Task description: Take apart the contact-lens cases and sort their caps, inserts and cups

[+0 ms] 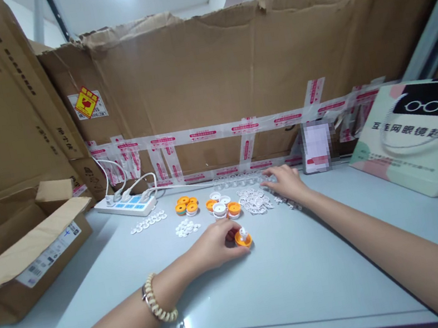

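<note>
My left hand (pixel 215 244) rests on the grey table (pixel 299 280) with its fingers pinched round a small orange cap (pixel 242 237) that has a white piece standing in it. My right hand (pixel 285 181) reaches further back, palm down, fingers spread over a pile of small white rings (pixel 254 201) and some clear plastic parts (pixel 238 179). Between the hands sit several orange and white caps (pixel 222 206). Two more orange caps (pixel 186 205) lie to the left, beside small white discs (pixel 186 227).
A white power strip (pixel 127 205) with plugged cables lies at the back left. An open cardboard box (pixel 26 249) stands at the left edge. Taped cardboard sheets (pixel 230 83) wall the back. A printed paper bag (pixel 422 139) lies at the right.
</note>
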